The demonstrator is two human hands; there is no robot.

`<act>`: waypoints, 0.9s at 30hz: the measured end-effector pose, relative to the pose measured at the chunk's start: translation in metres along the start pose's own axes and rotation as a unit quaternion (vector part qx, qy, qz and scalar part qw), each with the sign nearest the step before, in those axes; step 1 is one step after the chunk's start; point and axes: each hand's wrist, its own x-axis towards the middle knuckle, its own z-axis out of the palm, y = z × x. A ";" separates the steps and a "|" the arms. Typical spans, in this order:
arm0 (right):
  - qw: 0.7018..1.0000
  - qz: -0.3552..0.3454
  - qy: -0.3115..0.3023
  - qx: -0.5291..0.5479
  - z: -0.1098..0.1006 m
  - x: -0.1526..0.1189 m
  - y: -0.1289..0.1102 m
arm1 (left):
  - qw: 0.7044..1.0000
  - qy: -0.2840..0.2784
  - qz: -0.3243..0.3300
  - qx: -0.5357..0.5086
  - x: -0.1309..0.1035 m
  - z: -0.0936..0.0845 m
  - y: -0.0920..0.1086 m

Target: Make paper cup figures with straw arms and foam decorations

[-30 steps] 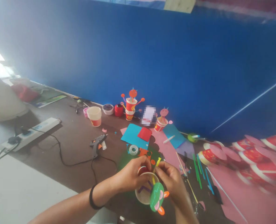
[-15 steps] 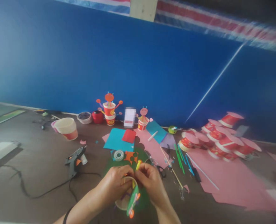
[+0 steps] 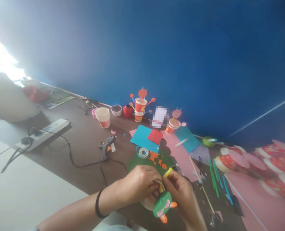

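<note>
My left hand [image 3: 142, 179] is closed on the rim of a paper cup [image 3: 147, 204], which lies tilted low in front of me. Fixed to the cup is a round green paper face [image 3: 160, 205] with pink and orange pieces, facing toward me. Between the thumb and fingers of my right hand [image 3: 181, 187] is a yellow strip [image 3: 168, 172], pinched close to the cup's rim. Its lower part runs down by the rim and is partly hidden by my fingers. Purple strips show inside the cup.
A glue gun [image 3: 106, 146] with a trailing cord lies left, near a power strip [image 3: 44, 133]. Behind stand a white tape roll [image 3: 143, 152], blue paper [image 3: 142, 138] and finished cup figures [image 3: 140, 107]. Pink-topped cups [image 3: 274, 160] and pink paper [image 3: 272, 202] fill the right.
The view has swung left, so the table's things sit further right and the power strip shows more. The green face has turned toward me. Both hands keep their hold.
</note>
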 end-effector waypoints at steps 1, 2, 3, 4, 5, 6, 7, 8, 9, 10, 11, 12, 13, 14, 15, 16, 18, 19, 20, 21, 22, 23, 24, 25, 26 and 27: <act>1.000 -0.001 0.010 -0.002 0.001 0.000 0.001 | 1.000 0.000 -0.001 -0.001 0.000 0.000 0.000; 1.000 -0.004 0.018 -0.004 0.002 -0.001 0.003 | 1.000 -0.001 0.000 -0.002 0.000 0.000 0.001; 1.000 -0.006 0.023 -0.005 0.002 -0.001 0.005 | 1.000 -0.002 0.002 -0.001 -0.001 0.000 0.001; 1.000 -0.006 0.024 -0.003 0.002 0.000 0.006 | 1.000 -0.002 0.006 0.002 -0.001 0.000 0.001; 1.000 -0.004 0.022 0.001 0.002 0.000 0.008 | 1.000 -0.002 0.011 0.006 -0.001 0.001 0.001; 1.000 0.002 0.017 0.008 0.001 0.001 0.008 | 1.000 0.000 0.017 0.012 -0.001 0.001 0.001; 1.000 0.008 0.007 0.015 0.000 0.002 0.008 | 1.000 0.002 0.023 0.020 -0.002 0.002 0.000; 1.000 0.015 -0.002 0.019 -0.001 0.004 0.007 | 0.999 0.003 0.031 0.028 -0.002 0.002 0.000; 1.000 0.021 -0.008 0.017 -0.001 0.005 0.005 | 0.998 0.000 0.041 0.037 -0.002 0.002 0.000; 0.999 0.026 -0.013 0.012 -0.001 0.006 0.002 | 0.997 -0.004 0.053 0.047 -0.002 0.002 0.000; 0.999 0.031 -0.013 0.006 -0.001 0.007 0.000 | 0.996 -0.009 0.065 0.060 -0.002 0.002 0.000; 0.999 0.034 -0.012 0.003 -0.001 0.008 -0.003 | 0.994 -0.014 0.075 0.072 -0.002 0.002 0.000; 0.999 0.037 -0.009 0.003 0.000 0.008 -0.004 | 0.993 -0.019 0.085 0.082 -0.002 0.002 -0.001; 0.999 0.038 -0.009 0.011 0.000 0.009 -0.005 | 0.991 -0.021 0.093 0.089 -0.002 0.002 -0.001; 0.999 0.035 -0.013 0.027 0.001 0.009 -0.004 | 0.991 -0.021 0.095 0.092 -0.002 0.001 0.000; 0.998 0.031 -0.019 0.051 0.001 0.009 -0.003 | 0.992 -0.020 0.091 0.088 -0.002 0.001 0.000; 0.993 0.023 -0.037 0.112 0.000 0.008 0.003 | 0.995 -0.012 0.072 0.065 -0.002 -0.001 0.000; 0.988 0.021 -0.048 0.143 -0.001 0.008 0.006 | 0.997 -0.007 0.060 0.047 -0.002 -0.002 0.000; 0.984 0.019 -0.060 0.168 -0.003 0.007 0.008 | 0.998 -0.005 0.050 0.028 -0.002 -0.003 0.000; 0.981 0.017 -0.071 0.182 -0.004 0.006 0.010 | 0.999 -0.003 0.045 0.009 -0.002 -0.004 0.000; 0.979 0.013 -0.079 0.185 -0.006 0.005 0.011 | 0.999 -0.001 0.043 -0.007 -0.002 -0.005 0.000; 0.980 0.007 -0.085 0.177 -0.007 0.004 0.011 | 0.999 0.000 0.042 -0.020 -0.002 -0.006 0.000; 0.982 0.000 -0.089 0.163 -0.009 0.004 0.011 | 0.999 0.002 0.040 -0.029 -0.002 -0.006 0.001; 0.985 -0.005 -0.091 0.148 -0.009 0.004 0.010 | 0.999 0.004 0.039 -0.034 -0.002 -0.007 0.001; 0.987 -0.008 -0.089 0.135 -0.010 0.004 0.009 | 0.999 0.008 0.037 -0.038 -0.002 -0.007 0.001; 0.989 -0.009 -0.085 0.124 -0.010 0.004 0.008 | 0.998 0.010 0.035 -0.042 -0.002 -0.008 0.001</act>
